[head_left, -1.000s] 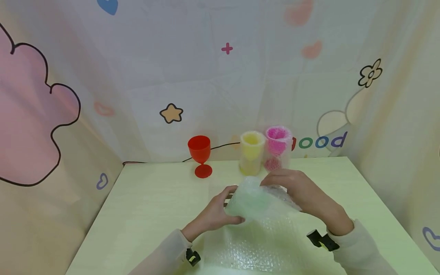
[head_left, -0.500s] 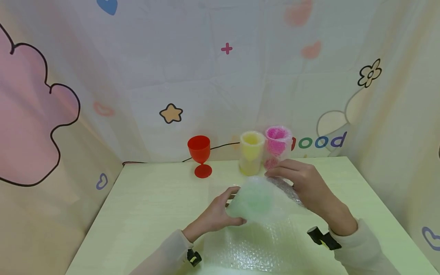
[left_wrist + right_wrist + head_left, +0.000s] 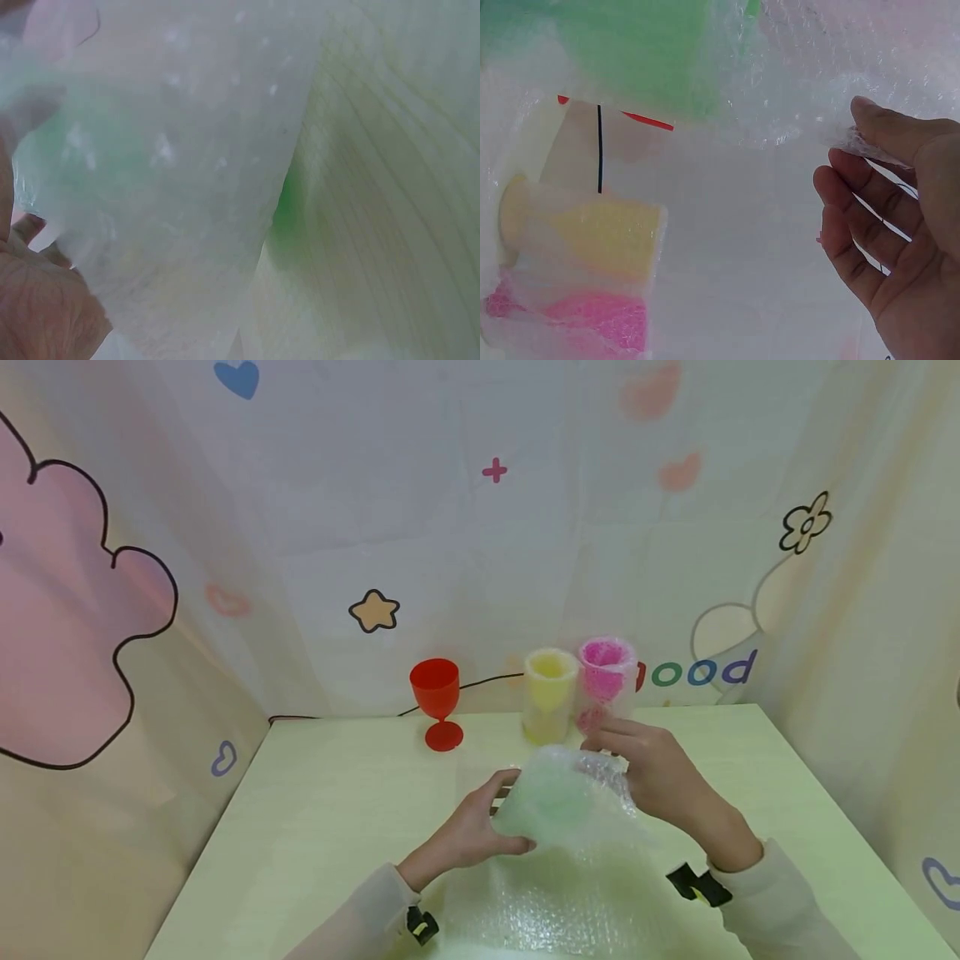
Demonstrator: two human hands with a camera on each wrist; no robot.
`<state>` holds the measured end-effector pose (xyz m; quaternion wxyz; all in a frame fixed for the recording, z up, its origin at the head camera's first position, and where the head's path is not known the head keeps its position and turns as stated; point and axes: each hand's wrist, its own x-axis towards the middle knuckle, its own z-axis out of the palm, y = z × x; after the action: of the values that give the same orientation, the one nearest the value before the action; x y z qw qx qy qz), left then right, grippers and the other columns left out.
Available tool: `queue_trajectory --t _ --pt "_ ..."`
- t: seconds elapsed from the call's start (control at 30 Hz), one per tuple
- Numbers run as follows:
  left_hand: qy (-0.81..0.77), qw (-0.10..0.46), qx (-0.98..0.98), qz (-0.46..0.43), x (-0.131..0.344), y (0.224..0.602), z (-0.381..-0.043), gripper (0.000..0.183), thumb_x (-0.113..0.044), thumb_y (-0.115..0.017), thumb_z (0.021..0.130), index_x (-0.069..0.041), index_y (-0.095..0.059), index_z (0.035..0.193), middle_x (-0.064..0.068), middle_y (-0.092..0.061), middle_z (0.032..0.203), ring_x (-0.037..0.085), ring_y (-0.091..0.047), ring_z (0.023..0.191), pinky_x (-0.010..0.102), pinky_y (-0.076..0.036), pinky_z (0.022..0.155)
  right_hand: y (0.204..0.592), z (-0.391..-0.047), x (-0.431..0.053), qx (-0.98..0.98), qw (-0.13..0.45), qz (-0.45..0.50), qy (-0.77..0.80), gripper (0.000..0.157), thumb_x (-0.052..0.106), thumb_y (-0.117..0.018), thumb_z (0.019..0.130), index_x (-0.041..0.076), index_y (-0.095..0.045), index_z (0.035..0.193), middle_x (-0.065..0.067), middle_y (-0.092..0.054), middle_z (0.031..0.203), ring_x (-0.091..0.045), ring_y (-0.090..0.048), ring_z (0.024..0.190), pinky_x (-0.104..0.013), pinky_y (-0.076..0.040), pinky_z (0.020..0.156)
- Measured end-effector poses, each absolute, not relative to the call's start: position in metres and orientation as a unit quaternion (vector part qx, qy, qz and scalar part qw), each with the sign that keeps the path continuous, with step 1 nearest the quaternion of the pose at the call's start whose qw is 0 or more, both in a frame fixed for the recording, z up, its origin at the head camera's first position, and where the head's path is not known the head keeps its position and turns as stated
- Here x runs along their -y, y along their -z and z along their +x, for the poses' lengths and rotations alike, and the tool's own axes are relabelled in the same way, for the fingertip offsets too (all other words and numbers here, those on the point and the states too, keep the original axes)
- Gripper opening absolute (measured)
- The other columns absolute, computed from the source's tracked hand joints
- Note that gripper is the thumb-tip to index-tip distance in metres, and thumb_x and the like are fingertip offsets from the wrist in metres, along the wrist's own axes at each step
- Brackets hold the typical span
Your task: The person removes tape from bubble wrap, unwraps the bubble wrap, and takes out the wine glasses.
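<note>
A green cup [image 3: 637, 60] lies tilted inside layers of bubble wrap [image 3: 555, 893], which blur its outline. My left hand [image 3: 476, 822] grips this wrapped bundle from its left side, fingers behind and thumb in front. In the left wrist view the wrap [image 3: 187, 187] covers most of the cup, with part of that hand [image 3: 45, 300] at the edge. On the far right side of the bundle, my right hand [image 3: 652, 768] pinches a gathered edge of the wrap between thumb and fingertips, seen closely in the right wrist view [image 3: 885, 195]. The sheet's near part spreads over the table.
Toward the back edge of the pale table [image 3: 322, 827], a bare red goblet [image 3: 437, 693] stands left of centre. Right of it are a yellow goblet [image 3: 550, 702] and a pink goblet [image 3: 606, 672], both bubble-wrapped and upright. A printed curtain [image 3: 450, 527] hangs behind.
My right hand has shifted a little to the right with the wrap's edge, moving out and then slightly back. The left hand keeps its grip almost unmoved.
</note>
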<state>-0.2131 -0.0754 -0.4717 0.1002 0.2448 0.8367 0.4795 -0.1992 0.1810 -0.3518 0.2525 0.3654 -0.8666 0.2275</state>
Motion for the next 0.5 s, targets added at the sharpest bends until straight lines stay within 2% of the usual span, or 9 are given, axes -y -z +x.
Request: queue_trajectory --t 0.13,0.27,0.33,0.5 --pt "-0.484 0.104 -0.833 0.246 0.075 0.472 -0.212 0.081 -0.039 -0.080 0.068 -0.044 -0.031 0.133 -0.013 -0.046 0.133 0.016 -0.052 0.116 0.036 -0.051 0.093 0.348 -0.198 -0.181 0.865 0.286 0.347 -0.225 0.021 0.026 -0.082 0.069 0.022 -0.068 0.084 0.006 -0.070 0.091 -0.011 -0.065 0.082 -0.032 -0.057 0.072" --pt "-0.484 0.103 -0.833 0.250 0.075 0.472 -0.212 0.080 -0.039 -0.079 0.069 -0.045 -0.031 0.132 -0.013 -0.046 0.132 0.015 -0.051 0.115 0.035 -0.051 0.093 0.344 -0.199 -0.182 0.850 0.338 0.333 -0.229 0.020 0.022 -0.083 0.068 0.018 -0.069 0.082 0.006 -0.068 0.084 -0.007 -0.061 0.071 -0.022 -0.054 0.063" --pt "-0.483 0.101 -0.832 0.252 0.074 0.472 -0.213 0.080 -0.039 -0.079 0.069 -0.045 -0.031 0.132 -0.013 -0.047 0.132 0.014 -0.051 0.115 0.035 -0.050 0.094 0.342 -0.200 -0.181 0.844 0.359 0.324 -0.231 0.023 0.014 -0.083 0.064 0.016 -0.069 0.081 0.007 -0.067 0.081 -0.006 -0.059 0.067 -0.019 -0.051 0.059" --pt "-0.485 0.102 -0.830 0.254 0.074 0.473 -0.214 0.080 -0.039 -0.080 0.069 -0.045 -0.031 0.132 -0.012 -0.048 0.130 0.014 -0.052 0.114 0.035 -0.050 0.093 0.338 -0.198 -0.178 0.839 0.376 0.306 -0.248 0.022 0.011 -0.082 0.065 0.014 -0.068 0.082 0.005 -0.068 0.082 -0.006 -0.057 0.064 -0.015 -0.049 0.057"
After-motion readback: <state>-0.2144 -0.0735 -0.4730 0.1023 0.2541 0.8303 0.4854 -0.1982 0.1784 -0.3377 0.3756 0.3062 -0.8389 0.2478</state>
